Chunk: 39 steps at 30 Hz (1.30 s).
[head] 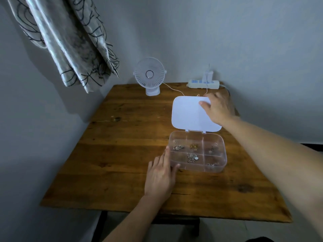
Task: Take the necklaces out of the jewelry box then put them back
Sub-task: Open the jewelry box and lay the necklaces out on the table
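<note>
On table [113, 163], clear jewelry box [201, 168], lid [187, 112] open

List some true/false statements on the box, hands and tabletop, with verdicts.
1. The lid is open. True.
2. The right hand holds a necklace. False: it grips the lid's far edge.
3. The left hand touches the jewelry box at its left end. True.
4. The fan stands right of the power strip. False: left of it.
5. Every compartment is empty. False: several hold jewelry.
</note>
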Available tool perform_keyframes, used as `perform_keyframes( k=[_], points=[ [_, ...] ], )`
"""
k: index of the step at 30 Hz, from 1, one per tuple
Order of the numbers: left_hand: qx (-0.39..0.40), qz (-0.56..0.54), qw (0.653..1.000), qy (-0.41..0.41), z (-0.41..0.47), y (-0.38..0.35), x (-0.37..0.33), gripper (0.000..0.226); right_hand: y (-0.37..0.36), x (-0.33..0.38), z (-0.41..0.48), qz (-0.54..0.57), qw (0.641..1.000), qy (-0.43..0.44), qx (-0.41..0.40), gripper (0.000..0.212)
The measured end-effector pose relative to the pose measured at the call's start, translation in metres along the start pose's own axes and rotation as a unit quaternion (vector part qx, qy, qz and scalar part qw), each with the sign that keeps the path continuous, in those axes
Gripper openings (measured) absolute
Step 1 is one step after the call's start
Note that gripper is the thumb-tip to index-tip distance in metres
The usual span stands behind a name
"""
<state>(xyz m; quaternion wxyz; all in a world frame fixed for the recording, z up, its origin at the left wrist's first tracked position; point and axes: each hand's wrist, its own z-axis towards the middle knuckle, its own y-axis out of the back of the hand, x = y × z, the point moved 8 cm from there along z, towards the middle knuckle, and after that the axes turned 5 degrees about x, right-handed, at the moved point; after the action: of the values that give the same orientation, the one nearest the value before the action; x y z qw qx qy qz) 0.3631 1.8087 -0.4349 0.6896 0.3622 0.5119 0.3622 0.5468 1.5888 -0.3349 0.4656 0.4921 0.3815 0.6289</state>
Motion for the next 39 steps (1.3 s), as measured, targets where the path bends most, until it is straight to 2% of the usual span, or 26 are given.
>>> perform_keyframes(
  k=[4, 11, 15, 18, 24, 27, 32, 35, 39],
  points=[
    [-0.003, 0.008, 1.0, -0.005, 0.001, 0.0, 0.0, 0.069, -0.031, -0.012, 0.005, 0.019, 0.996, -0.04, 0.081, 0.057],
    [-0.002, 0.014, 1.0, -0.003, 0.0, 0.0, -0.002, 0.071, -0.053, -0.02, -0.006, 0.001, 0.987, -0.055, 0.153, 0.064],
    [0.013, 0.02, 1.0, 0.011, 0.0, 0.0, -0.002, 0.069, -0.055, -0.015, -0.026, -0.043, 0.982, -0.019, 0.184, 0.056],
    [0.024, 0.024, 0.999, 0.02, 0.0, 0.002, -0.004, 0.071, -0.048, -0.013, -0.043, -0.033, 0.98, -0.01, 0.194, 0.052],
    [0.027, 0.022, 0.999, 0.023, -0.001, 0.005, -0.006, 0.072, -0.009, 0.027, -0.077, -0.01, 0.987, 0.113, 0.114, 0.034],
    [0.022, 0.022, 0.999, 0.019, -0.001, 0.006, -0.007, 0.072, -0.013, 0.049, -0.095, -0.027, 0.972, 0.159, 0.171, 0.022],
    [0.015, 0.025, 0.999, 0.023, -0.002, 0.005, -0.006, 0.07, -0.035, 0.047, -0.094, -0.047, 0.967, 0.099, 0.23, 0.011],
    [0.014, 0.026, 0.999, 0.025, -0.001, 0.005, -0.005, 0.067, -0.046, 0.047, -0.09, -0.016, 0.956, 0.063, 0.287, 0.015],
    [0.015, 0.019, 0.999, 0.023, -0.001, 0.004, -0.003, 0.066, -0.058, 0.054, -0.094, -0.003, 0.933, 0.067, 0.354, 0.019]
  ],
)
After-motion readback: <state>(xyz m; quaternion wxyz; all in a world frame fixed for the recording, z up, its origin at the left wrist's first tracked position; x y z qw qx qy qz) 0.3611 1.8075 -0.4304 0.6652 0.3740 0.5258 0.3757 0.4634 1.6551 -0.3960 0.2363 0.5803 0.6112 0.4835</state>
